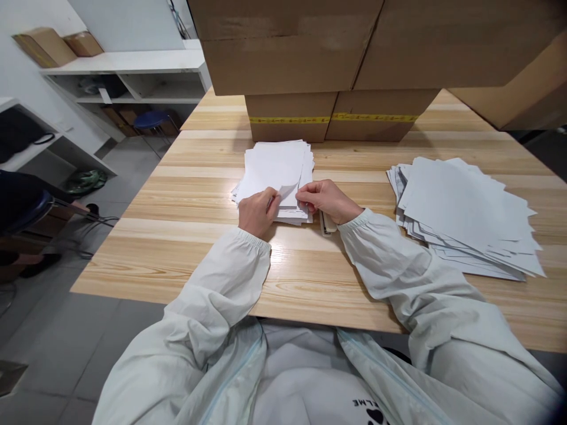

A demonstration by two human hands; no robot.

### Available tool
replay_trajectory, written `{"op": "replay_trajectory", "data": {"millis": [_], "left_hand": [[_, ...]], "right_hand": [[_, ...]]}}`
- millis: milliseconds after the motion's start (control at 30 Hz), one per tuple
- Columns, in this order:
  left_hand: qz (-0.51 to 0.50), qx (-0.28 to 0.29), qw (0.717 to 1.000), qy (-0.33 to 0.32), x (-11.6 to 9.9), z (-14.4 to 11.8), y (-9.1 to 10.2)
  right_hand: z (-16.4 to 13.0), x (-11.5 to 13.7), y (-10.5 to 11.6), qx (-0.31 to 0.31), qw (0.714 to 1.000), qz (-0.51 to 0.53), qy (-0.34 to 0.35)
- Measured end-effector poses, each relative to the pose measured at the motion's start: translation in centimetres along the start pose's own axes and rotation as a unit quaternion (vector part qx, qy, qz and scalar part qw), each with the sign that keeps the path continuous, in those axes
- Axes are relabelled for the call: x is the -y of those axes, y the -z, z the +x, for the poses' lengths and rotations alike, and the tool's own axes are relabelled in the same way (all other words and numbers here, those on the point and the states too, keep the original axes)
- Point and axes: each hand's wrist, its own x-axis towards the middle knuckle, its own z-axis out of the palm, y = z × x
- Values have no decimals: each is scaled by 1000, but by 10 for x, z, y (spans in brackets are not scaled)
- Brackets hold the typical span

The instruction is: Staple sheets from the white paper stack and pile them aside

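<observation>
A loose stack of white paper sheets (pixel 274 165) lies on the table in front of me. The top sheet's near right corner is bent up between my hands. My left hand (pixel 258 212) is closed at the near edge of the stack, its thumb and curled fingers gripping the sheet of paper. From the right, my right hand (pixel 328 199) pinches the edge of that sheet by the raised corner. Partly hidden under my right hand and wrist is a small beige stapler (pixel 328 224), lying on the wood.
A larger, untidy paper pile (pixel 460 212) lies to the right, beyond my right forearm. Big cardboard boxes (pixel 292 112) are stacked at the back of the wooden table (pixel 199 189). White shelves (pixel 146 62) and a blue stool (pixel 150 120) stand left; a person's feet show there.
</observation>
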Motion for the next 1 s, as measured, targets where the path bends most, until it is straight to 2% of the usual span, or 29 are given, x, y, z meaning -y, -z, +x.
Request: {"op": "replay_trajectory", "data": {"millis": [100, 133, 200, 267, 367, 533, 667, 767, 900, 1000], "left_hand": [[-49, -75, 991, 95, 4, 2, -2], [-72, -95, 987, 110, 5, 2, -2], [-116, -103, 983, 100, 4, 2, -1], [-136, -76, 986, 60, 1, 1, 2], [-109, -20, 994, 12, -5, -2, 4], [-30, 28, 999, -8, -13, -6, 6], [39, 50, 997, -45, -9, -6, 3], [61, 13, 996, -68, -1, -5, -2], [12, -87, 987, -137, 4, -3, -5], [-5, -123, 976, -181, 1, -4, -5]], "right_hand": [[1, -1, 0, 1, 1000, 6, 1], [1, -1, 0, 1, 1000, 7, 1], [2, -1, 0, 0, 1000, 6, 0], [2, -1, 0, -3, 1000, 4, -1], [1, 1, 0, -4, 1000, 8, -1], [0, 2, 0, -5, 1000, 6, -1], [1, 2, 0, -2, 1000, 22, -1], [1, 3, 1, -1, 1000, 28, -4], [-2, 6, 1, 2, 999, 30, -16], [-3, 7, 2, 4, 998, 47, -36]]}}
